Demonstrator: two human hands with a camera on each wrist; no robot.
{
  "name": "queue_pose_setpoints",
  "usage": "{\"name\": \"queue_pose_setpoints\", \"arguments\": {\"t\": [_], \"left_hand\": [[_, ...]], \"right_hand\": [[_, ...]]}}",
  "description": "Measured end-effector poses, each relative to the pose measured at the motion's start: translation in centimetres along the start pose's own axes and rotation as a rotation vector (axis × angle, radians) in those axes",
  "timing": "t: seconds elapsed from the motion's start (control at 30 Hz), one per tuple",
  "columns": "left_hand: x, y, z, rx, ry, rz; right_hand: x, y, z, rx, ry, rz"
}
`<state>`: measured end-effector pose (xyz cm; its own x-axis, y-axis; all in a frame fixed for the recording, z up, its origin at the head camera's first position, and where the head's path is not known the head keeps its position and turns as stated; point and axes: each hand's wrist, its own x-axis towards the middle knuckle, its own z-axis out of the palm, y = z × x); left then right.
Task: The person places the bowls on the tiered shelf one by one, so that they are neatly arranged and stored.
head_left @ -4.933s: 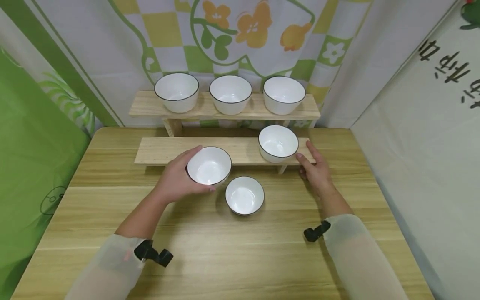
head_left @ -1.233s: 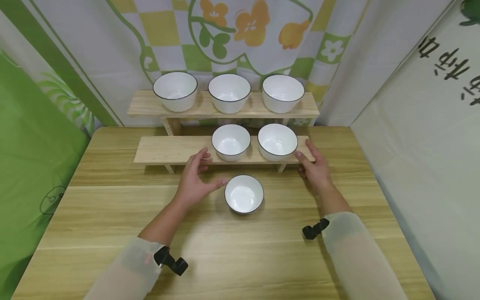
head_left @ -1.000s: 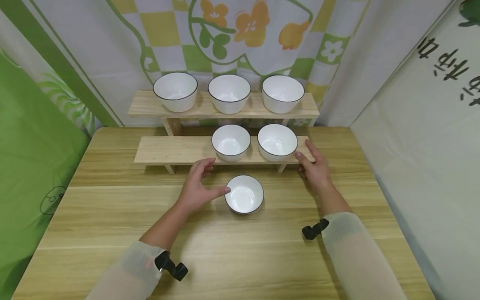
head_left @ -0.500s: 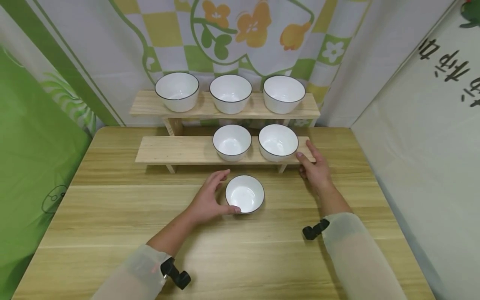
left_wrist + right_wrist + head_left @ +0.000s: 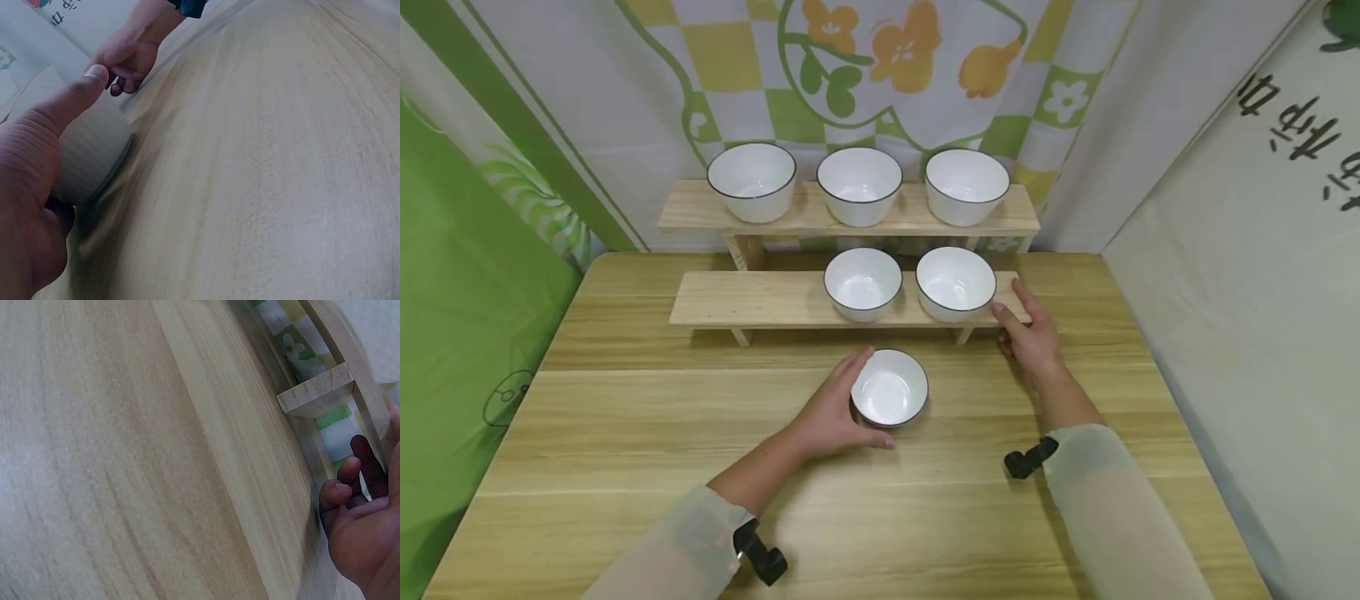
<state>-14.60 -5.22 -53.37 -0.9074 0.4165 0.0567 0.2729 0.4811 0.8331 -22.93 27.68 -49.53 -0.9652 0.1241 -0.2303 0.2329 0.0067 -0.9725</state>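
Note:
A white bowl with a dark rim stands on the wooden table in front of the lower shelf. My left hand grips it from the left, thumb along its near side and fingers round the far side. In the left wrist view the thumb lies against the bowl's wall. My right hand holds the right end of the lower shelf, forefinger on top and thumb at the front edge. In the right wrist view its other fingers curl under the board.
Two white bowls stand on the lower shelf, whose left half is bare. Three more sit on the upper shelf against the patterned curtain. Green panel left, white panel right.
My left hand set a bowl on the lower shelf beside the right one, then came back down to the bowl on the table and closed round it. The right hand stayed put.

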Motion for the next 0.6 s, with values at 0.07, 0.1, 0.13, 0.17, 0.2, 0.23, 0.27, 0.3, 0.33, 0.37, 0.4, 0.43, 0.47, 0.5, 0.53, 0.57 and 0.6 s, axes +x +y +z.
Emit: {"name": "queue_pose_setpoints", "arguments": {"t": [0.07,0.1,0.13,0.17,0.2,0.23,0.27,0.3,0.33,0.37,0.4,0.43,0.47,0.5,0.53,0.57,0.6], "left_hand": [[0.05,0.01,0.21,-0.006,0.011,-0.002],[0.08,0.05,0.3,-0.008,0.018,-0.004],[0.13,0.06,0.41,-0.007,0.026,-0.007],[0.15,0.1,0.49,-0.01,0.034,-0.008],[0.18,0.14,0.57,-0.013,0.04,-0.009],[0.21,0.18,0.64,-0.016,0.048,-0.007],[0.24,0.21,0.71,-0.015,0.052,-0.009],[0.27,0.25,0.76,-0.015,0.057,-0.008],[0.31,0.26,0.81,-0.015,0.06,-0.008],[0.34,0.29,0.84,-0.017,0.064,-0.011],[0.38,0.29,0.87,-0.015,0.067,-0.012],[0.42,0.3,0.88,-0.013,0.071,-0.01],[0.44,0.31,0.88,-0.011,0.074,-0.01],[0.44,0.29,0.89,-0.011,0.078,-0.009],[0.44,0.27,0.89,-0.008,0.081,-0.01],[0.42,0.27,0.87,-0.008,0.084,-0.01],[0.39,0.23,0.86,-0.004,0.089,-0.011]], "right_hand": [[0.04,0.01,0.03,0.005,0.0,0.002],[0.05,0.02,0.03,-0.004,0.001,0.001],[0.06,0.01,0.03,-0.002,0.002,0.002],[0.03,-0.01,0.04,-0.004,0.004,0.002],[0.01,-0.05,0.05,-0.012,0.008,0.003],[-0.01,-0.05,0.04,-0.014,0.009,0.006],[-0.05,-0.08,0.04,-0.021,0.011,0.006],[-0.1,-0.12,0.06,-0.024,0.013,0.008],[-0.13,-0.16,0.08,-0.022,0.014,0.01],[-0.15,-0.18,0.08,-0.028,0.015,0.011],[-0.15,-0.19,0.06,-0.031,0.016,0.01],[-0.18,-0.2,0.07,-0.028,0.015,0.008],[-0.19,-0.23,0.09,-0.03,0.015,0.006],[-0.18,-0.23,0.08,-0.031,0.016,0.005],[-0.15,-0.22,0.07,-0.03,0.016,0.005],[-0.14,-0.21,0.07,-0.03,0.016,0.005],[-0.12,-0.19,0.08,-0.026,0.014,0.007]]}}
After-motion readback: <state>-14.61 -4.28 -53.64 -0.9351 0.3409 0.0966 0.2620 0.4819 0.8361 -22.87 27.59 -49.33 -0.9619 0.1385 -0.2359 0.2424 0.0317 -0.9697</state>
